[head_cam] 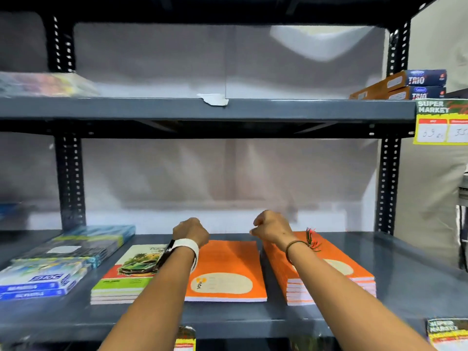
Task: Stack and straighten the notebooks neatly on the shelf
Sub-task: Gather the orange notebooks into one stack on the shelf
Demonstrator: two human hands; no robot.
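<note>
On the grey lower shelf [405, 269] lie three notebook piles side by side. A thin orange notebook pile [228, 272] sits in the middle, a taller orange stack [329, 272] to its right, and a stack with a green car cover [129, 272] to its left. My left hand [190, 233] hovers curled over the far edge of the middle pile, a white watch on its wrist. My right hand [272, 229] is curled above the far left corner of the taller orange stack. Neither hand visibly holds anything.
Wrapped blue packs [50, 272] lie at the shelf's far left. The upper shelf [202, 108] carries blurred packs at the left and orange-and-blue boxes [415, 84] at the right. A yellow price tag [440, 122] hangs on its right end. Black perforated uprights stand on both sides.
</note>
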